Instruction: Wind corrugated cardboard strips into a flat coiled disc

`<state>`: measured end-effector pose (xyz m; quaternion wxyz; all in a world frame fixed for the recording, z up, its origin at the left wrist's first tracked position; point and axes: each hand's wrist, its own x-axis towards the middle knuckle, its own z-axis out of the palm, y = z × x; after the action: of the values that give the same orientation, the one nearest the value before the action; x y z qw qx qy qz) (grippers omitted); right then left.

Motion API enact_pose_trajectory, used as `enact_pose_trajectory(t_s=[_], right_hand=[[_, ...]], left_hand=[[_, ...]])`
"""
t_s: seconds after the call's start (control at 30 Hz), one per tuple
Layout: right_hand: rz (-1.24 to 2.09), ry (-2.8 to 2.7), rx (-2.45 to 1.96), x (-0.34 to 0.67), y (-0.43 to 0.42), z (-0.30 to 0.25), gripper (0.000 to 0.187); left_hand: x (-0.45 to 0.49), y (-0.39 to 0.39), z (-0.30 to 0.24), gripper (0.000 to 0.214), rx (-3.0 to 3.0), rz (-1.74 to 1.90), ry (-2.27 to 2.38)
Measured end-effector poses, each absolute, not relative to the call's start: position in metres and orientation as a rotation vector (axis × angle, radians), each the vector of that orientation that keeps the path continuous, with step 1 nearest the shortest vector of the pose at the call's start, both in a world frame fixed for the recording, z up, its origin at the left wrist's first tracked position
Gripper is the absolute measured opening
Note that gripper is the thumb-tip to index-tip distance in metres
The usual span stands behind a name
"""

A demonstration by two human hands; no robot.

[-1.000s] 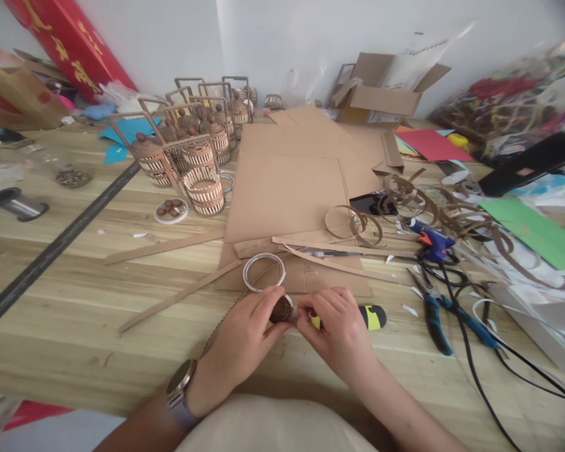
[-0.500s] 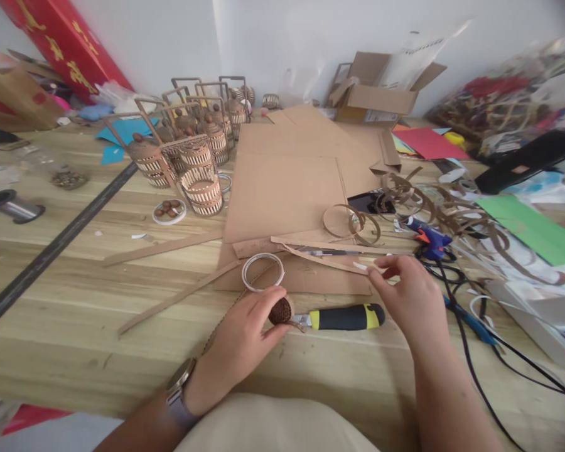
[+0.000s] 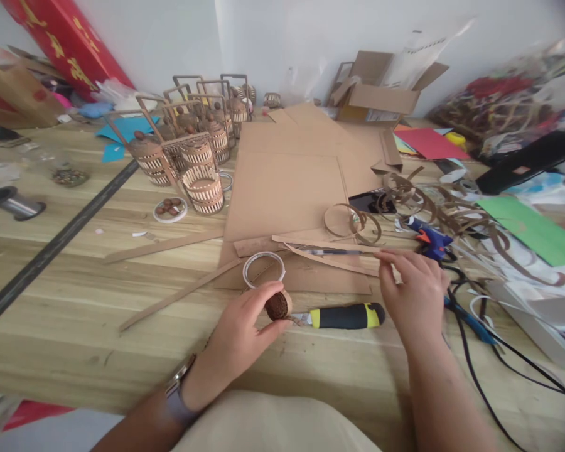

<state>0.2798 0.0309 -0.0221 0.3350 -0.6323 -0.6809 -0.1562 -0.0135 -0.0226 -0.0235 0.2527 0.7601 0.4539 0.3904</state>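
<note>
My left hand pinches a small tightly rolled coil of corrugated cardboard just above the wooden table. A watch sits on that wrist. My right hand reaches to the right, fingers curled over the ends of thin cardboard strips that lie on the flat cardboard sheet; what it grips is not clear. A utility knife with a black and yellow handle lies between my hands. A white tape ring rests just behind the coil.
Several woven cardboard lanterns stand at the back left. A blue glue gun, pliers, black cables and curled cardboard strips crowd the right. An open box and coloured paper lie further back. A metal spool lies far left.
My right hand left the coil and moved right to the strips, exposing the knife. My left hand keeps the coil and has lifted and turned it slightly.
</note>
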Motion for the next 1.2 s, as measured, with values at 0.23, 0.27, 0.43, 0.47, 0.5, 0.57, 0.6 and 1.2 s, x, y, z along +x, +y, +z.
enact_pose_trajectory(t_s=[0.23, 0.27, 0.43, 0.47, 0.5, 0.57, 0.6, 1.2], right_hand=[[0.3, -2.132, -0.88, 0.218, 0.003, 0.007, 0.002], [0.335, -2.136, -0.815, 0.212, -0.001, 0.008, 0.004], [0.284, -2.146, -0.764, 0.195, -0.01, 0.006, 0.004], [0.265, -2.156, -0.771, 0.194, -0.011, 0.005, 0.005], [0.245, -2.165, -0.78, 0.194, -0.011, 0.004, 0.005], [0.205, -2.176, -0.797, 0.193, -0.012, 0.003, 0.006], [0.188, -2.177, -0.808, 0.193, -0.012, 0.002, 0.006], [0.336, -2.015, -0.925, 0.188, -0.009, -0.005, 0.012]], left_hand=[[-0.015, -0.023, -0.02, 0.042, 1.989, 1.02, 1.286], [-0.015, -0.023, -0.019, 0.043, 1.983, 1.017, 1.285], [-0.014, -0.023, -0.018, 0.043, 1.992, 1.029, 1.27], [-0.014, -0.023, -0.018, 0.043, 2.0, 1.029, 1.269], [-0.013, -0.023, -0.017, 0.043, 2.008, 1.031, 1.268], [-0.013, -0.023, -0.016, 0.042, 2.025, 1.03, 1.255], [-0.013, -0.023, -0.017, 0.042, 2.035, 1.03, 1.243], [-0.012, -0.025, -0.02, 0.042, 2.177, 1.027, 1.106]])
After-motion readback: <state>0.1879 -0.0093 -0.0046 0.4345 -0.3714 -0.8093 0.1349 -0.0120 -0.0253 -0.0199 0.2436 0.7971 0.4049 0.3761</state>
